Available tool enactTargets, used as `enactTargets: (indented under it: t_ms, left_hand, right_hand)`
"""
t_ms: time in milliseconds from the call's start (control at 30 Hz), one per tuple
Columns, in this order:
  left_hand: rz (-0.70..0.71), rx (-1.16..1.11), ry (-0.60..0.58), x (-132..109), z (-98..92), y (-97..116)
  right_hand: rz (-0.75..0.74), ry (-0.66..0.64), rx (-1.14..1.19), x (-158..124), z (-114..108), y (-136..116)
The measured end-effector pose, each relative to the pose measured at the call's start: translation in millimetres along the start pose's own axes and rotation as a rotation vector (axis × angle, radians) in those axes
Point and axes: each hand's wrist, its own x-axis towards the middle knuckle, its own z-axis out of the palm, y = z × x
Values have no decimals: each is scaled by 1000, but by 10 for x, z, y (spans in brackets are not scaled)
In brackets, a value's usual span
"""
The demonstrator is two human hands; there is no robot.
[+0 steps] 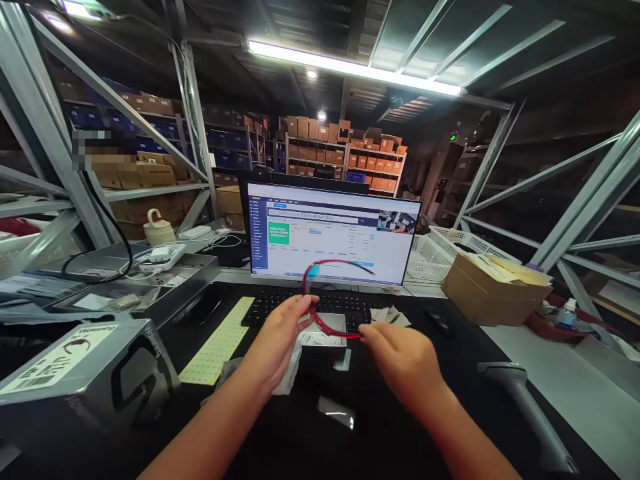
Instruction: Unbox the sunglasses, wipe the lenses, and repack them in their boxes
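A pair of red-framed glasses (327, 293) is held up over the black keyboard (320, 307), in front of the lit monitor (333, 233). My left hand (280, 340) pinches the frame's left side and also grips a white cloth or wrapper (293, 370). My right hand (403, 360) is closed on the frame's right end near the lens. One temple arm sticks out toward the screen. A small white paper (323, 339) lies on the desk under the glasses.
A grey carton (75, 367) sits at near left beside a yellow label sheet (220, 343). A barcode scanner (520, 400) lies at right. A cardboard box (493, 290) and white baskets (450, 247) stand at back right. Metal shelving surrounds the black desk (310, 433).
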Motion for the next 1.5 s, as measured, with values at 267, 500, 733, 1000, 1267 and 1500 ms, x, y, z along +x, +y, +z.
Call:
enactTargets:
  t_ms: [267, 500, 733, 1000, 1267, 1500]
  left_hand:
    - [345, 845, -130, -138, -54, 110]
    - [500, 857, -150, -268, 81, 39]
    - [454, 885, -94, -271, 71, 82]
    - [471, 857, -18, -197, -42, 120]
    - [499, 837, 77, -190, -97, 120]
    - [431, 844, 76, -122, -60, 19]
  right_hand:
    - [424, 71, 211, -114, -169, 591]
    - [458, -34, 544, -99, -163, 489]
    - [549, -214, 546, -95, -251, 554]
    - [930, -646, 254, -300, 60, 1142]
    - [1220, -851, 85, -657, 744, 1396]
    - [1367, -818, 109, -736, 1293, 1261]
